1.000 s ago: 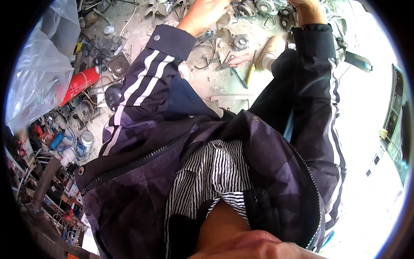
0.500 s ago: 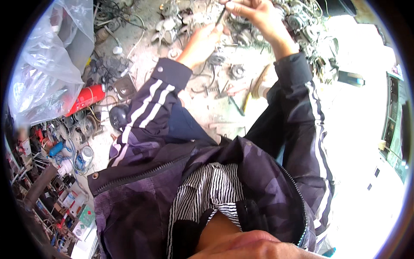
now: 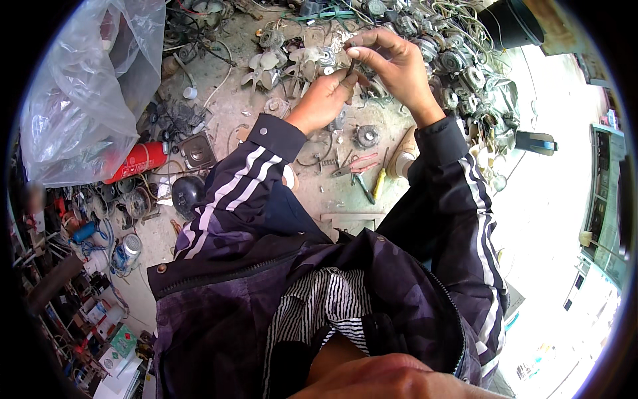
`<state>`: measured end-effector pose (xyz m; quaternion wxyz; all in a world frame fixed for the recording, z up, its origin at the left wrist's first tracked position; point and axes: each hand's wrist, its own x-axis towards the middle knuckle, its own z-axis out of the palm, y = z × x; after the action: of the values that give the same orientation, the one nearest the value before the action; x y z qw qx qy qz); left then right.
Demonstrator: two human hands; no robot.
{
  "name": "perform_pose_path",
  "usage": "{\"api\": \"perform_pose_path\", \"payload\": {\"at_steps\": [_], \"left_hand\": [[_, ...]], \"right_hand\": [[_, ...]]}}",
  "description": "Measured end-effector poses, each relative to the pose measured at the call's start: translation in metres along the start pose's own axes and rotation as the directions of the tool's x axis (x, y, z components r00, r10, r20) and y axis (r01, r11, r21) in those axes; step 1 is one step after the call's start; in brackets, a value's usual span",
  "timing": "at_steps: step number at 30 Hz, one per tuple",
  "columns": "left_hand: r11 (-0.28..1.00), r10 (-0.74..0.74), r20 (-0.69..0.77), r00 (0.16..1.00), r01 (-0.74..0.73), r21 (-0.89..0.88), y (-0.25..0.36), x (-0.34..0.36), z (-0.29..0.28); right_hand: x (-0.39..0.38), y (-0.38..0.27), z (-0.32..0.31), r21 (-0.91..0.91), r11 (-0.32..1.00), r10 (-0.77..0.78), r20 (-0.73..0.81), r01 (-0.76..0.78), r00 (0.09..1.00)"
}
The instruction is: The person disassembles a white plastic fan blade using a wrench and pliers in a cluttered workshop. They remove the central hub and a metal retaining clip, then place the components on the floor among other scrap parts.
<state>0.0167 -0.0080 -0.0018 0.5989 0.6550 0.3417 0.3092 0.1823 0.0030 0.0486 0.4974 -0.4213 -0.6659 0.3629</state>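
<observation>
Over the littered floor, my left hand [image 3: 323, 101] is closed on the lower end of a thin dark rod [image 3: 351, 66]. At the rod's upper end, the thumb and fingers of my right hand [image 3: 397, 65] come together in a pinch. What else the left fingers may cover is hidden. Below the hands, between my feet, lie a small round motor [image 3: 366, 136], pliers with red handles [image 3: 361, 163], a dark-handled tool [image 3: 363, 189] and a yellow-handled tool [image 3: 380, 183]. Grey fan blades [image 3: 262, 72] lie beyond my left hand.
Motors and wires [image 3: 458, 63] are heaped at the far right, beside a black bucket [image 3: 512, 25]. On the left are a large clear plastic bag [image 3: 86, 100], a red cylinder [image 3: 138, 162] and a dark round part [image 3: 189, 194]. Crowded parts [image 3: 86, 266] fill the lower left.
Both hands now appear lower in the picture, as does the floor around them, so the view has shifted. The rod stays between the hands. The scene looks less bright.
</observation>
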Motion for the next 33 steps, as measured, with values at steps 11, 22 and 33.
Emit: {"api": "perform_pose_path", "payload": {"at_steps": [11,22,33], "left_hand": [[0.995,0.090,-0.044,0.995,-0.091,-0.031,0.003,0.006,-0.016],[0.980,-0.138,-0.172,0.975,0.110,-0.164,0.004,0.006,-0.012],[0.978,-0.129,-0.171,0.977,0.097,-0.183,-0.012,0.006,-0.007]], "right_hand": [[-0.023,0.012,0.013,-0.131,0.985,0.097,-0.094,-0.109,0.991],[-0.011,0.057,-0.002,0.141,0.952,0.303,-0.304,-0.272,0.903],[-0.236,0.260,0.082,-0.837,0.547,0.785,0.517,0.008,0.342]]}}
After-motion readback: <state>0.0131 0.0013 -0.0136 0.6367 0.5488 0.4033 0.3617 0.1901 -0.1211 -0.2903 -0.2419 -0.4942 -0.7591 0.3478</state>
